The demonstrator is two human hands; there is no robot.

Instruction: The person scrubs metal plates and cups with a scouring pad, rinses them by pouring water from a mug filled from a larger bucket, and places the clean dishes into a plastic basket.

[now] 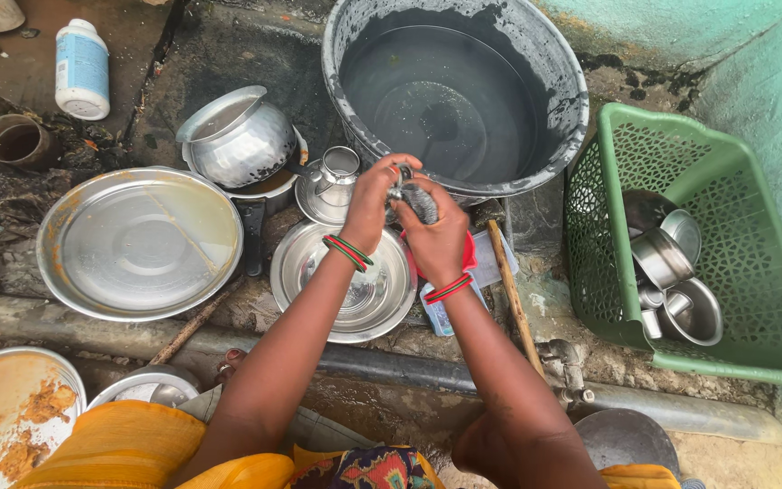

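**Both hands on one small steel piece**

Your left hand (375, 201) and right hand (436, 237) close together around a small steel item (412, 197), fingers wrapped tight. Just below your hands lies a steel plate (305, 272); right beyond them stands the grey water tub (572, 100). Off your right hand sits a green basket (753, 272).

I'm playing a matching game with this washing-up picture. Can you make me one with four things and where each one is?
Things:
1. big grey tub
2. green basket
3. white bottle
4. large steel plate

Places:
A. top left corner, on the ground
B. far right, with small steel cups and bowls inside
C. top middle, holding water, just beyond the hands
D. left of the hands, lying flat

Pairs: 1-C, 2-B, 3-A, 4-D

The left hand and right hand are together in the middle, holding a small scrubber.
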